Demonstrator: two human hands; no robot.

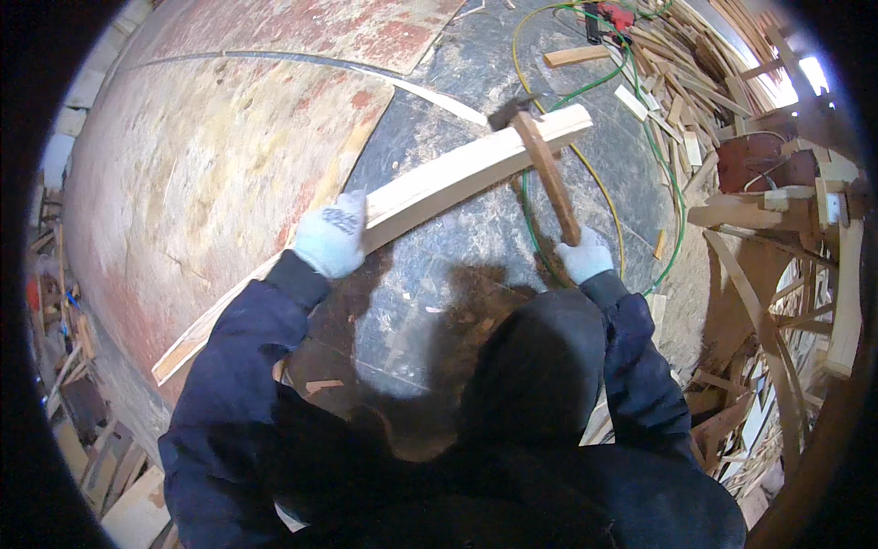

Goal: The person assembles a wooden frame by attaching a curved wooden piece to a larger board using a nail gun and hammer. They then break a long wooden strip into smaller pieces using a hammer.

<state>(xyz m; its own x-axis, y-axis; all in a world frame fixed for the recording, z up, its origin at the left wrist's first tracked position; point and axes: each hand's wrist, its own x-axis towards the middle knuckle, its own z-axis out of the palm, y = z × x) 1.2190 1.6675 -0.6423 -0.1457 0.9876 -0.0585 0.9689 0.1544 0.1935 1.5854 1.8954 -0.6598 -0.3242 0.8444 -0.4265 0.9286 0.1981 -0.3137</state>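
A long pale wooden beam (448, 188) runs slantwise from the lower left to the upper right in front of me. My left hand (332, 236), in a light glove, is closed around the beam near its middle. My right hand (584, 255), gloved as well, grips the lower end of a hammer's wooden handle. The hammer (547, 174) reaches away from me across the beam's far right part, its dark head just past the beam's far edge. Whether the head touches the wood I cannot tell.
Worn reddish-white boards (229, 137) cover the far left of the dark floor (412, 316). Yellow and green hoses (681, 206) curve across the right side. A pile of wood strips (677, 69) lies far right, by a red tool (615, 16). Wooden framing (764, 215) stands at the right.
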